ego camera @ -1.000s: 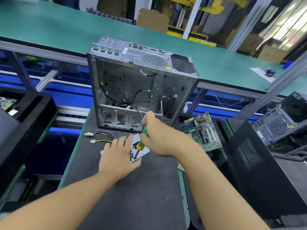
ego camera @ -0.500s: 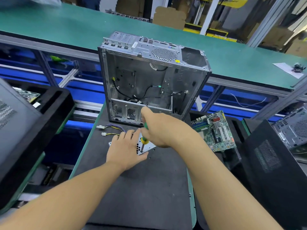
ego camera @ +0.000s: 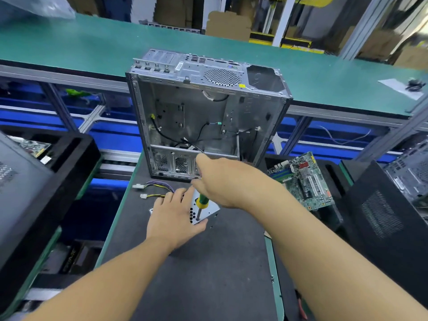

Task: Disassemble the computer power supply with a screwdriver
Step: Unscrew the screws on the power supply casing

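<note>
Legible text, brands, numbers: none are showing clearly enough to read.

Computer case (ego camera: 208,107): a small yellow sticker (ego camera: 242,85) is sitting on the case's top panel, right of its middle, with print too small to read. A white label (ego camera: 179,66) is lying on the same panel, left of its middle, its lettering blurred.

Circuit board (ego camera: 303,179), right of the case: markings are showing only as smears.

We are seeing: dark desk (ego camera: 208,274) carrying power supply (ego camera: 212,207) | open computer case (ego camera: 208,112) standing behind it | cables (ego camera: 162,184) lying left.
</note>
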`<state>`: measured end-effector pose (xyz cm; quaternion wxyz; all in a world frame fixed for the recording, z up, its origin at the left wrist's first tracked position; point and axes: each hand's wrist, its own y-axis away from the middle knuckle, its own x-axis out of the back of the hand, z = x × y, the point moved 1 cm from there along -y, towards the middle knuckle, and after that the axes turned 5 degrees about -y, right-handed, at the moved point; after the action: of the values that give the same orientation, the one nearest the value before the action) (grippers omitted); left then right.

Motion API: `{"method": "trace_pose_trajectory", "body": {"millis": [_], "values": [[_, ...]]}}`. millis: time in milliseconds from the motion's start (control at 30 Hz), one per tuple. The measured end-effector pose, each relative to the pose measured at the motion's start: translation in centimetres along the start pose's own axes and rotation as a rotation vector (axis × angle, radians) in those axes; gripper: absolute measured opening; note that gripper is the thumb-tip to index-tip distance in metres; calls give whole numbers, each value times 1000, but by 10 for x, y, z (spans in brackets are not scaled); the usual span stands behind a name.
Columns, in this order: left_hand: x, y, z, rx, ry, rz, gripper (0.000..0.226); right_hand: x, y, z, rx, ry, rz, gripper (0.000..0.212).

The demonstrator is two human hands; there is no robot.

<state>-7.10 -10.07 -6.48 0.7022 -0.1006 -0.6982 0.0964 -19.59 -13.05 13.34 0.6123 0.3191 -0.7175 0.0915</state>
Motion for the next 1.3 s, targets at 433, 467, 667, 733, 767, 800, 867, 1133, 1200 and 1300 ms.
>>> {"method": "trace_pose_trajectory", "body": {"millis": [433,467,667,733,767,800,867,1133,1200,1300], "values": [[1,0,2,17,-3,-24,74,5,-2,-11,-44,167,-27,20],[1,1,2,16,-7,-26,75,3,-1,-8,-59,121,-6,13],[3,0,3,5,-19,-1,75,14,3,0,-7,8,-143,19],[2,0,4,7,-20,-5,74,11,1,0,-42,-4,-128,19],[2,0,4,9,-20,-17,75,11,1,-2,-62,29,-134,23],[2,0,3,13,-16,-33,76,11,0,-4,-59,101,-148,33],[1,1,2,18,-6,-61,79,12,-1,-7,-29,243,-151,57],[-2,0,1,5,17,35,66,12,-2,-4,7,14,-94,13],[-3,0,0,9,-2,16,65,12,-4,-5,10,-17,-97,15],[-4,-1,-1,14,-35,-24,63,7,-6,-9,-16,-63,-56,23]]}}
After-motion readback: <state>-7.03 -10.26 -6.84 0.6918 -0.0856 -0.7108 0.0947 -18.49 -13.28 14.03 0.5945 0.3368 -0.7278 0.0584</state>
